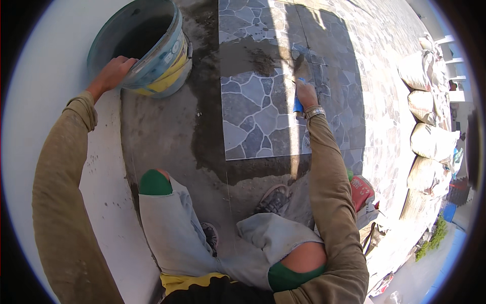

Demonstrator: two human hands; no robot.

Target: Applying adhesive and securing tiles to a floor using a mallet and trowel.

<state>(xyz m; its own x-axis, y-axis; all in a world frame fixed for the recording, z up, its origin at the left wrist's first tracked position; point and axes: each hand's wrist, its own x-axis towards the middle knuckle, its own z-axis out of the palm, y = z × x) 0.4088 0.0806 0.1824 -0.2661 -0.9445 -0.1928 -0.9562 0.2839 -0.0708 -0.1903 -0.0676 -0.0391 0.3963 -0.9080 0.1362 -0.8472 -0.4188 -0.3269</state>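
Observation:
My left hand [112, 76] is closed over the near rim of a large blue-green bucket [174, 68] with a yellow patch. The bucket tilts toward me, and its inside is dark. My right hand [307, 94] grips the blue handle of a trowel [302, 66]. Its blade points away from me, low over the stone-patterned floor tiles [253, 119]; contact is unclear. Across the tiles, left of the blade, lies a smear of wet grey cement [248, 57].
A white wall [45, 101] runs along my left. Dark wet floor [210, 137] borders the tiles. Beside my right forearm lies a red bag [361, 192]. Several filled sacks [430, 142] line the far right. My shoes [273, 199] rest on the bare floor near the tiles.

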